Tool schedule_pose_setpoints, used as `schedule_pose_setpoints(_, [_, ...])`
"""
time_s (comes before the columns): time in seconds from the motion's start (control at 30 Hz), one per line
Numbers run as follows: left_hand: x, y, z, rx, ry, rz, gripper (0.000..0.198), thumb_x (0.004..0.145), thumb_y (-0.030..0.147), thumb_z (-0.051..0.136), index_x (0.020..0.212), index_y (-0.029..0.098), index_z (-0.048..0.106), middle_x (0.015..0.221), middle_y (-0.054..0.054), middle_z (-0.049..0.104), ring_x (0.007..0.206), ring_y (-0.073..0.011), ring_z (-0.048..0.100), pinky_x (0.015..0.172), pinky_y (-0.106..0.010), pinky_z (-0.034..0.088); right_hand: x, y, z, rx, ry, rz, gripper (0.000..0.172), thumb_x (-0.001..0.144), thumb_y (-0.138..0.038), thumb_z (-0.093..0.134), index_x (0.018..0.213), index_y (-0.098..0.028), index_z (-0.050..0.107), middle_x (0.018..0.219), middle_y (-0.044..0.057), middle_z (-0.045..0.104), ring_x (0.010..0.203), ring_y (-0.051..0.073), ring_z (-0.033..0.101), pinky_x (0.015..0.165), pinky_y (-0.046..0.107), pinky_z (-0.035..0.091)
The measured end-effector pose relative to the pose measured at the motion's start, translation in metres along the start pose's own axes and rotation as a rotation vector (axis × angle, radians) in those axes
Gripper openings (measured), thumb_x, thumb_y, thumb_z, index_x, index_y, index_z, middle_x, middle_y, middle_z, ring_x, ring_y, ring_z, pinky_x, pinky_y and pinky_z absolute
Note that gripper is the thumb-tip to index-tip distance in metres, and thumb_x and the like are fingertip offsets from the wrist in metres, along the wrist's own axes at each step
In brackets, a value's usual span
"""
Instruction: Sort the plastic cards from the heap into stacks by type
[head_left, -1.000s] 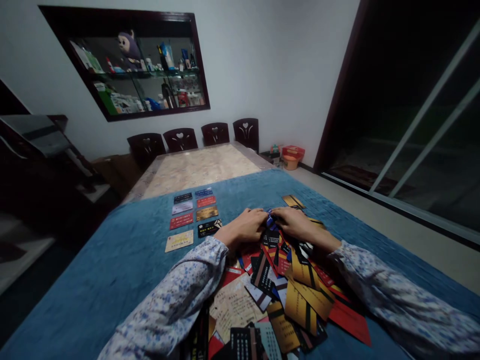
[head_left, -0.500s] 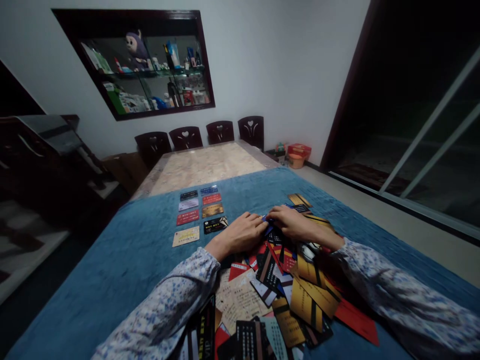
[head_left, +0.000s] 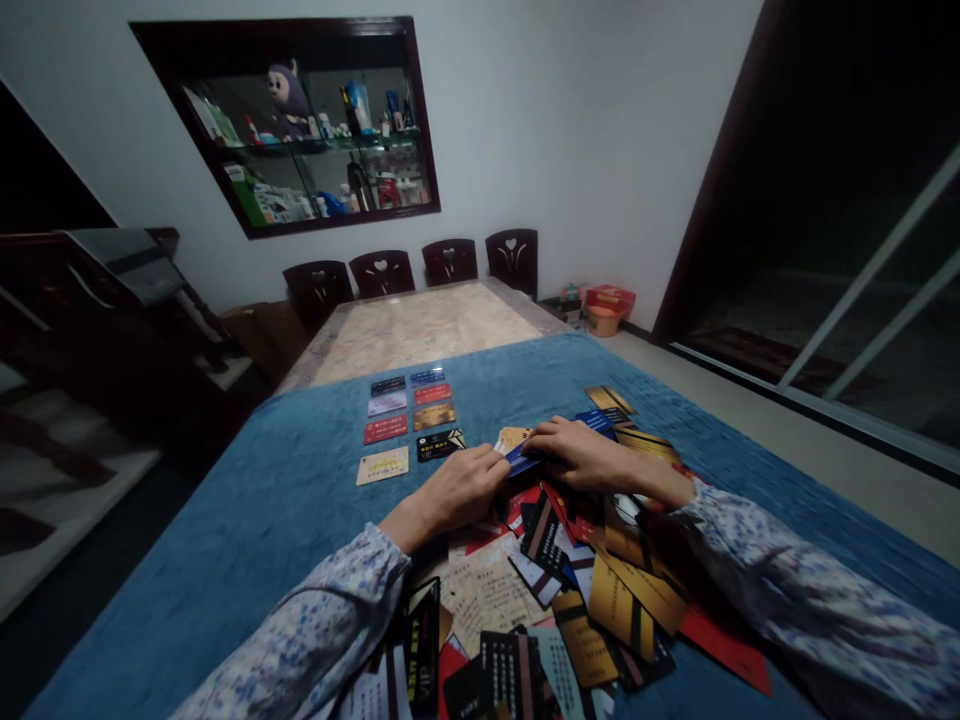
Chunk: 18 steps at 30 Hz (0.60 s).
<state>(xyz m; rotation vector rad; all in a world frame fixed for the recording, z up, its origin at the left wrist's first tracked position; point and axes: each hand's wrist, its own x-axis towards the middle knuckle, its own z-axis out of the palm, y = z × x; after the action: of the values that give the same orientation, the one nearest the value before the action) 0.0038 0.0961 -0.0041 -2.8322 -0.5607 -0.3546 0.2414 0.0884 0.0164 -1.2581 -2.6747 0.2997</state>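
My left hand [head_left: 463,488] is closed, its fingertips at the left end of a blue card [head_left: 523,460]. The curled fingers of my right hand [head_left: 579,455] lie on the right end of the same card, partly hiding it. Under and in front of both hands spreads a loose pile of cards: gold cards [head_left: 621,608], black cards [head_left: 504,672], red ones and a large beige printed card [head_left: 484,590]. Left of the pile, cards lie in two columns, among them a black VIP card [head_left: 440,444], a beige card [head_left: 383,466] and a red card [head_left: 386,429].
A blue cloth [head_left: 247,520] covers the near part of the table, with a marble-patterned top [head_left: 427,325] beyond. Dark chairs [head_left: 450,262] stand at the far end. A wall niche with glass shelves [head_left: 322,145] holds bottles and a plush toy. Right is a sliding door.
My left hand has moved slightly left and down, and the blue card between my hands shows more. A yellowish card now shows behind it. The view has shifted slightly.
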Motion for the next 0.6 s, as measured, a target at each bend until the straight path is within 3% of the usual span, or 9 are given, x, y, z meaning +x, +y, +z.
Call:
schedule_pose_setpoints(0.23, [-0.033,0.001,-0.01,-0.268,0.285,-0.19,0.017,0.094,0.01,0.041,0.088,0.016,0.056,0.083,-0.007,0.065,0.076,-0.016,0.061,0.069,-0.026,0.05,0.007,-0.016,-0.003,0.174,0.013,-0.098,0.055,0.064,0.001,0.053,0.113,-0.018,0.066,0.102,0.007,0.069,0.092,0.021,0.061,0.078,0.03,0.044])
schedule_pose_setpoints(0.37, [-0.04,0.002,-0.015,-0.428,0.368,-0.304,0.015,0.092,0.01,0.047,0.093,0.016,0.06,0.082,-0.005,0.067,0.074,-0.0144,0.064,0.067,-0.024,0.05,0.011,-0.023,-0.009,0.277,0.05,-0.172,0.048,0.067,-0.001,0.051,0.11,-0.016,0.066,0.103,0.009,0.068,0.092,0.021,0.062,0.078,0.029,0.045])
schedule_pose_setpoints(0.6, [-0.045,0.004,-0.012,-0.486,0.433,-0.419,0.012,0.09,0.014,0.054,0.092,0.016,0.066,0.081,-0.004,0.071,0.071,-0.0145,0.066,0.067,-0.024,0.052,0.016,-0.032,-0.011,0.358,0.091,-0.217,0.033,0.073,-0.007,0.052,0.102,-0.014,0.067,0.091,0.006,0.068,0.079,0.018,0.06,0.072,0.027,0.043])
